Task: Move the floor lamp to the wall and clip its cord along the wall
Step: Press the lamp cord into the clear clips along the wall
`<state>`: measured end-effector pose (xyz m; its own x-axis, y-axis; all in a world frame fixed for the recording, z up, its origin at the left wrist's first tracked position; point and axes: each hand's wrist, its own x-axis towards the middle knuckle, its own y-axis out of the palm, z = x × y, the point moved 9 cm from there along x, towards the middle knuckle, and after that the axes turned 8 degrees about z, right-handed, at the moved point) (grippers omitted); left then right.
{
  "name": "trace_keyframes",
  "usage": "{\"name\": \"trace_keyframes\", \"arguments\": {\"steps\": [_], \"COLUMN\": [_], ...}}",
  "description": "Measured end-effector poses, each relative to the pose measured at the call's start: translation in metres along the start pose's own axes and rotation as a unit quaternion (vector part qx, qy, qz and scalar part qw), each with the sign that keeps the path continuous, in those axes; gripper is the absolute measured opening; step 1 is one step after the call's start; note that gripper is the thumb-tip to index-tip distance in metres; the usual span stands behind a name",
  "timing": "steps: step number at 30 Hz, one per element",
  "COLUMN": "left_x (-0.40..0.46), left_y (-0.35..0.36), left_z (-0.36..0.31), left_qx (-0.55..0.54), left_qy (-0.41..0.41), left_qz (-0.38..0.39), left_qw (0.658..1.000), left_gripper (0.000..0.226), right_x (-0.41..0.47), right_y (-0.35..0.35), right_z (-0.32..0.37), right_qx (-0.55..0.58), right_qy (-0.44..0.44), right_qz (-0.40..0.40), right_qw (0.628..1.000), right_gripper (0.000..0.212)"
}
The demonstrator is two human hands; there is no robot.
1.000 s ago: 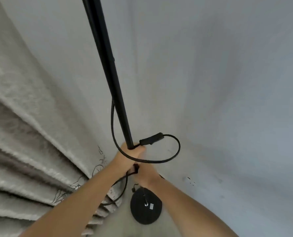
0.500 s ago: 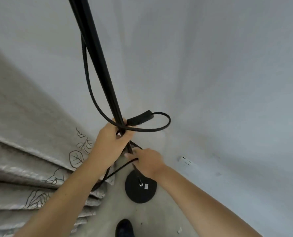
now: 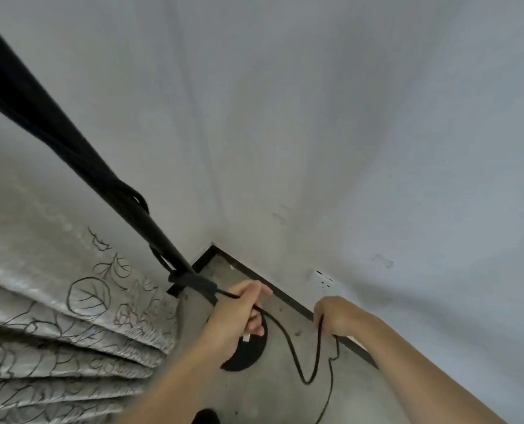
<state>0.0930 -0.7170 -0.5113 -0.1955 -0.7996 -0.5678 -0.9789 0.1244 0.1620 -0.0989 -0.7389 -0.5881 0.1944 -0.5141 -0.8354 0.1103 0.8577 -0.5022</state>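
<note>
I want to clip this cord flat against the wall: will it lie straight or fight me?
Probably floppy: the cord sags in a loop between the left hand and right hand. It likely holds some curl, so it may spring off the wall.

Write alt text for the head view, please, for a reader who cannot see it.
Both hands grip a black cord: left hand near the lamp pole, right hand by the wall's baseboard, slack looping between. The round lamp base sits on the floor beside a curtain.
</note>
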Motion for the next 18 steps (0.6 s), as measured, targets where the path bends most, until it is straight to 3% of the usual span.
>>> {"name": "trace_keyframes", "arguments": {"steps": [4,7,9,12,14,16,18], "left_x": [0.058,0.092,0.116,0.136,0.138,0.141,0.143], "left_y": [-0.01,0.0,0.003,-0.011,-0.021,-0.03,-0.034], "left_z": [-0.017,-0.015,-0.011,-0.025,-0.034,-0.034,-0.026], "left_qx": [-0.084,-0.09,-0.089,-0.126,-0.169,-0.193,-0.174], "left_qy": [0.119,0.152,0.187,0.279,0.33,0.347,0.339], "left_qz": [-0.051,-0.016,-0.016,-0.045,-0.034,-0.04,-0.075], "left_qw": [0.988,0.984,0.978,0.951,0.928,0.917,0.922], "left_gripper": [0.02,0.021,0.021,0.019,0.014,0.013,0.013], "right_x": [0.043,0.057,0.063,0.064,0.059,0.054,0.043], "right_y": [0.028,0.014,-0.002,-0.038,-0.056,-0.068,-0.08], "right_z": [0.0,0.015,0.026,0.029,0.021,0.018,0.017], "right_qx": [-0.046,0.048,0.144,0.363,0.451,0.47,0.422], "right_qy": [-0.043,-0.122,-0.212,-0.318,-0.334,-0.307,-0.255], "right_qz": [0.059,0.039,0.017,-0.089,-0.193,-0.274,-0.358], "right_qw": [0.996,0.991,0.966,0.871,0.805,0.781,0.793], "right_gripper": [0.021,0.023,0.026,0.021,0.02,0.02,0.019]}}
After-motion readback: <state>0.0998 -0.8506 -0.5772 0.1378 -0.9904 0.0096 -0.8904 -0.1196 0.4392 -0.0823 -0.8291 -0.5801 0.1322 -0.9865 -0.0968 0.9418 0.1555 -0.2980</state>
